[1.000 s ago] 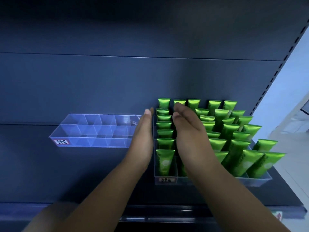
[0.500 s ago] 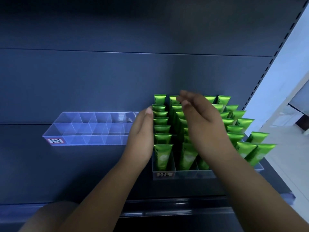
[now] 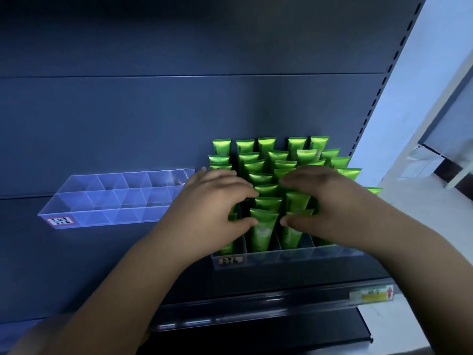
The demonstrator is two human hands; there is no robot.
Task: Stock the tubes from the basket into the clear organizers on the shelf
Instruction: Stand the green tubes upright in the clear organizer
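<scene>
Both left hand (image 3: pixel 217 201) and right hand (image 3: pixel 330 201) clasp green tubes (image 3: pixel 265 226) mid-frame; probably squaring rows upright in the organizer (image 3: pixel 294 256).

Tubes (image 3: pixel 263 226): green plastic, glossy, a metallic sheen noted along the crimped tops. Filled organizer (image 3: pixel 294 256) and empty organizer (image 3: pixel 107 198): clear hard plastic, smooth, light caught on the dividers. Paper label (image 3: pixel 59 221) seen stuck on the empty one, matt. Shelf (image 3: pixel 102 252) and back panel (image 3: pixel 179 111): dark painted metal, matt, smooth. Price rail (image 3: pixel 256 301): glossy strip, reflections recorded
</scene>
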